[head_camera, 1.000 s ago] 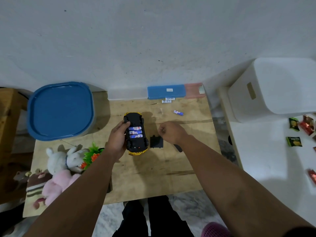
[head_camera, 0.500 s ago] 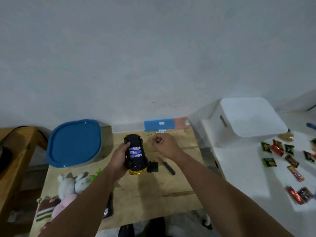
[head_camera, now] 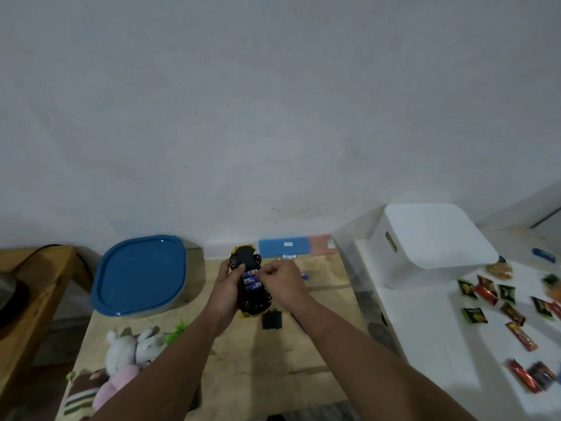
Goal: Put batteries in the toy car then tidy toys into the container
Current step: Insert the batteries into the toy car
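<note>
wooden table against white wall; left hand grips toy car; right hand curled, contents unclear.

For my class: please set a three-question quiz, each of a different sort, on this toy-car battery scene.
1. True or false: the left hand grips the upturned black and yellow toy car.
2. How many blue and white batteries show in the car's bay?
3. The small black battery cover lies: A) on the wooden table beside the car; B) on the blue-lidded container; C) on the white plastic box.

Key: 1 true; 2 three; 3 A.
</note>
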Demonstrator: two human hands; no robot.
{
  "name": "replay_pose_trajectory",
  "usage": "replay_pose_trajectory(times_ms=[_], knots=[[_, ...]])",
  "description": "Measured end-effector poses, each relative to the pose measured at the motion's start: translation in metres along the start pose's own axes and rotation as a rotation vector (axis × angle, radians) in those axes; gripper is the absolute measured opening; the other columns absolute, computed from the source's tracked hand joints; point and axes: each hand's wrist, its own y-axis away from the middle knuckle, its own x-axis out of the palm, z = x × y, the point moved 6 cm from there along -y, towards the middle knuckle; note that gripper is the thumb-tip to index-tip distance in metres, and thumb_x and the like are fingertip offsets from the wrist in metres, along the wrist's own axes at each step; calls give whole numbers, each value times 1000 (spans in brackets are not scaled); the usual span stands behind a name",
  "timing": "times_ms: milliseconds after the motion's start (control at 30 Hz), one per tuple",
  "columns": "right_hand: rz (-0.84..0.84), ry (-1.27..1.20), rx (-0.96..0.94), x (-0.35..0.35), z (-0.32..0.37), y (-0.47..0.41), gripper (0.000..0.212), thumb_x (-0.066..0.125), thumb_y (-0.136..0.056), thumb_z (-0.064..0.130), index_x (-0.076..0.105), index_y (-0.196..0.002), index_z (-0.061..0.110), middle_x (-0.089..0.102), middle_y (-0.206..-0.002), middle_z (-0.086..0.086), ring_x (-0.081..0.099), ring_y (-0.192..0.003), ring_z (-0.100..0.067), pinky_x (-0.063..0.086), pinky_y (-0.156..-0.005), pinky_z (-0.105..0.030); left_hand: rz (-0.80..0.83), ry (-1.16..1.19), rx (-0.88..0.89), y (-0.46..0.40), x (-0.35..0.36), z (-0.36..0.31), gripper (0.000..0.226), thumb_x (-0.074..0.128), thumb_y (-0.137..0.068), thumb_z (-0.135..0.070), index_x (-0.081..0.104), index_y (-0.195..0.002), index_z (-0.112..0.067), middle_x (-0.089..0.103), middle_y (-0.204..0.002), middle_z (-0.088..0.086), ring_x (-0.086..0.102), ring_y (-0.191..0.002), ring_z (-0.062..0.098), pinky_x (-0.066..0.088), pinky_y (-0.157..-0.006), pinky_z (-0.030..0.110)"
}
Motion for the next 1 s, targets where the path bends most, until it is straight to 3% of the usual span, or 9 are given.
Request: replay_pose_trajectory(times_ms=[133, 200, 267, 400, 633, 867, 1000], knots=[[-11, -102, 75, 3, -1, 2, 14, 70, -89, 23, 81, -91, 14, 74, -77, 3, 70, -74, -11, 60, -75, -34, 22, -82, 47, -1, 0, 3, 25, 50, -109, -21, 56, -133, -22, 71, -125, 13, 72, -112, 29, 60, -91, 47], [9, -170, 176, 5, -4, 3, 15, 68, -87, 20, 78, -87, 9, 72, -71, -5, 68, -64, -17, 61, -67, -38, 23, -135, 82, -1, -1, 6, 25, 49, -110, -22, 56, -133, -25, 69, -129, 14, 70, -117, 31, 56, -100, 54], [33, -190, 255, 4, -4, 3, 19, 66, -86, 17, 75, -87, 0, 71, -72, -14, 66, -60, -20, 60, -60, -36, 23, -181, 110, 0, 0, 9, 26, 47, -110, -22, 56, -133, -30, 68, -129, 12, 69, -118, 31, 54, -103, 55], [66, -246, 375, 6, -6, 6, 17, 67, -83, 15, 70, -86, -1, 67, -70, -10, 62, -51, -14, 52, -50, -24, 20, -228, 118, 1, 2, 16, 27, 45, -111, -23, 55, -132, -37, 69, -128, 7, 68, -118, 27, 54, -105, 52], [94, -468, 520, 17, -27, 12, 20, 73, -85, 22, 68, -89, 3, 65, -75, -9, 64, -66, -21, 59, -61, -30, 41, -251, 77, -2, -4, 24, 26, 45, -111, -25, 56, -133, -33, 69, -126, 8, 67, -118, 27, 51, -109, 53], [82, -636, 470, 26, -34, 16, 22, 83, -83, 13, 61, -82, 9, 71, -82, -11, 69, -74, -20, 60, -66, -31, 47, -267, 53, -6, -9, 29, 26, 47, -110, -21, 57, -132, -33, 71, -125, 9, 68, -118, 26, 51, -110, 50], [108, -864, 533, 28, -40, 21, 26, 80, -83, 5, 59, -98, 7, 75, -92, -14, 74, -80, -23, 60, -69, -32, 35, -246, 32, -8, -11, 32, 25, 50, -109, -26, 59, -131, -35, 70, -127, 7, 68, -119, 26, 51, -109, 52]])
